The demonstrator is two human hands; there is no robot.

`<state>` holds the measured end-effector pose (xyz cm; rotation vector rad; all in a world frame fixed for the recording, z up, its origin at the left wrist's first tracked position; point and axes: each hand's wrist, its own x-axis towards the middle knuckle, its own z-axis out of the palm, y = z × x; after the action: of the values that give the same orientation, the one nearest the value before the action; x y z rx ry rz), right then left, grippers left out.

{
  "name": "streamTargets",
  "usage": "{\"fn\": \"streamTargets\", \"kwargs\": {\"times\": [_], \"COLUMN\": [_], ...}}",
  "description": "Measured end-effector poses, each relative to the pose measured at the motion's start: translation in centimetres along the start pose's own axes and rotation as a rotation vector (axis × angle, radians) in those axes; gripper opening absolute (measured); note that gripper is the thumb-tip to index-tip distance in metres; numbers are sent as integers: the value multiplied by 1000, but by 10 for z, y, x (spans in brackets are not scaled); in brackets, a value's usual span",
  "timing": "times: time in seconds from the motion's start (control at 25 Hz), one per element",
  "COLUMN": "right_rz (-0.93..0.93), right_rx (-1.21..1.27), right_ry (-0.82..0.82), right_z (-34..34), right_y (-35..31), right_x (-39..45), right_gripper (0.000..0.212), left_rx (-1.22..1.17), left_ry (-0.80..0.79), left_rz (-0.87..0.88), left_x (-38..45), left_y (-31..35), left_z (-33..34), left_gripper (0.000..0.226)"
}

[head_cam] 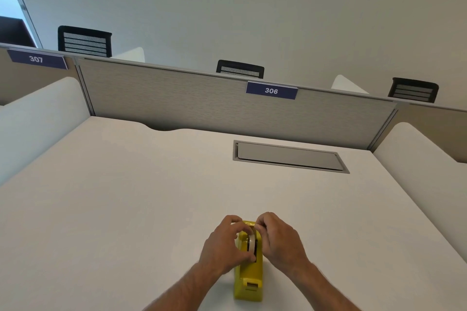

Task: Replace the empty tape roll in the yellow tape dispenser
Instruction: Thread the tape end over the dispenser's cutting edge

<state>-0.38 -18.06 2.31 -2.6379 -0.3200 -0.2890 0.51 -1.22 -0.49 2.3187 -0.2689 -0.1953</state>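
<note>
White bench (pixel 126 197) inside a partitioned cubicle, its grey divider carrying a plate numbered 306 (pixel 271 90), with a closed cable hatch (pixel 288 156) set into the surface farther back. Yellow tape dispenser (pixel 249 275) lies near the front edge, its long axis running straight away from the person, cutter end toward the viewer and roll well at the far end. Tape roll (pixel 251 242) stands on edge in that well, between the two hands. Left hand (pixel 225 245) closes on the roll from the left, thumb low at its near rim and fingers curled over the top. Right hand (pixel 280 240) pinches at the top of the roll from the right; whether it holds the roll itself or a loose tape end cannot be told. Both hands are equally near. Whether this roll is the spent one or the fresh one is unclear. Any lift or seating must probably go vertically, along the well's slots.
</note>
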Motion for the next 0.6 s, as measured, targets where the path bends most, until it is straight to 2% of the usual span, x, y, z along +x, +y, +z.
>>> {"fn": "streamTargets", "kwargs": {"times": [0.16,0.28,0.44,0.6], "right_rz": [-9,-24,-73,-169], "right_rx": [9,10,-26,-117], "right_ry": [-20,-29,-22,24], "right_z": [-4,-7,-8,-9], "right_y": [-2,-3,-5,-9], "right_x": [-2,-4,-14,-29], "right_gripper": [7,7,8,3], "left_rx": [-51,-71,210,358], "left_ry": [-11,-68,-174,-209], "left_rz": [14,46,55,64], "left_x": [-1,-1,3,5], "left_y": [-2,-10,-13,-11], "left_z": [0,-6,-18,-19], "left_gripper": [62,82,104,105]}}
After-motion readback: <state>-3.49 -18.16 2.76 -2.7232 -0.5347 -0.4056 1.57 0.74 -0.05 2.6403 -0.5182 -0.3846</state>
